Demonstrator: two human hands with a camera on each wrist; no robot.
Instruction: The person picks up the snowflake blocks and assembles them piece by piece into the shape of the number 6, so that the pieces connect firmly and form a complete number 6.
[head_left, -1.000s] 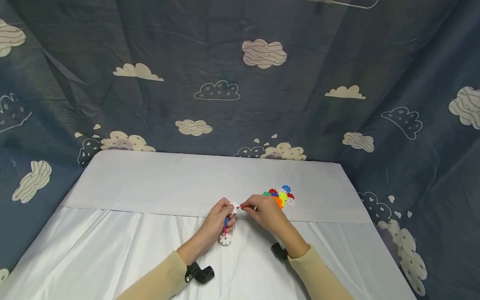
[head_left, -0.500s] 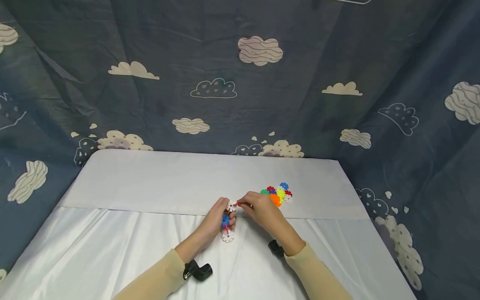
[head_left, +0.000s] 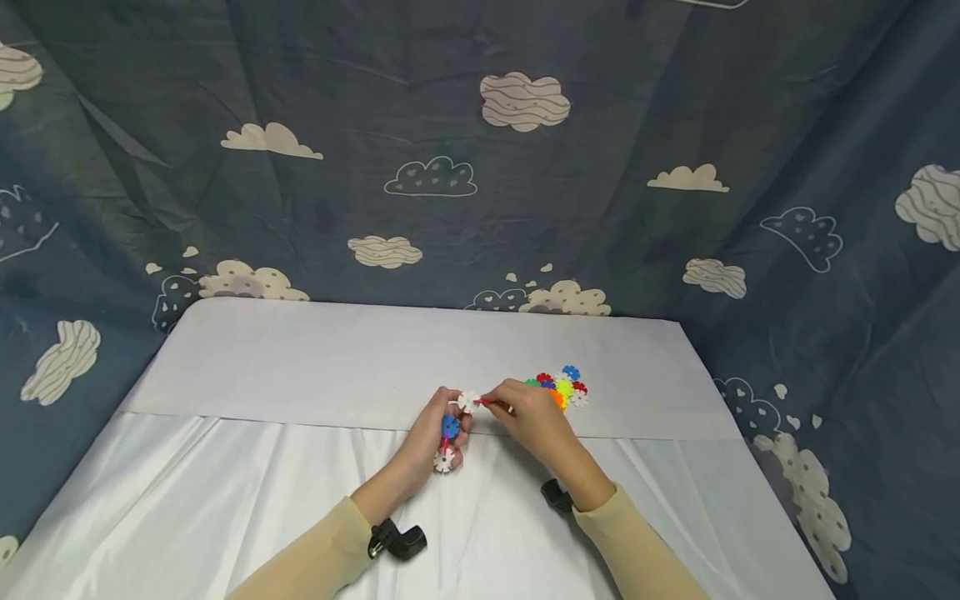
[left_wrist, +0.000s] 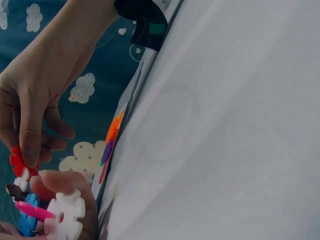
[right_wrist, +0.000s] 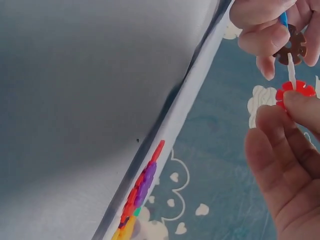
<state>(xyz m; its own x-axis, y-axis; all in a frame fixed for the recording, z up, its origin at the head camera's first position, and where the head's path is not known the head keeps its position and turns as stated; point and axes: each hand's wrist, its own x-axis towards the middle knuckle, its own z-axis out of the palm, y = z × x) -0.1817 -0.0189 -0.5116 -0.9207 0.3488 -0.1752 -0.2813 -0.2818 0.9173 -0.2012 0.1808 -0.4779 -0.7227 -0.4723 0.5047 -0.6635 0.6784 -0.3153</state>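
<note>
My left hand point(head_left: 420, 446) grips a chain of slotted snowflake discs. In the left wrist view the chain has a white disc point(left_wrist: 70, 217) at the near end, then a pink disc point(left_wrist: 33, 210) seen edge-on and a blue disc point(left_wrist: 28, 216). Further along come a brown disc point(right_wrist: 293, 46) and another white disc point(right_wrist: 291, 70), edge-on in the right wrist view. Between thumb and finger, my right hand point(head_left: 536, 421) pinches a red disc point(right_wrist: 295, 92). The red disc's rim meets the far white disc; how deeply they interlock I cannot tell. Fingers partly hide the chain.
A loose pile of colourful discs point(head_left: 564, 388) lies on the white-covered table point(head_left: 337, 358), just beyond my right hand. A dark curtain point(head_left: 435, 83) with cloud patterns hangs behind the table and along its sides. Both wrists wear black camera mounts point(head_left: 397, 540).
Both hands have risen slightly in the head view with the discs. The chain in my left hand has turned, showing more of the blue disc's face. The red disc stays at the white one's edge.
</note>
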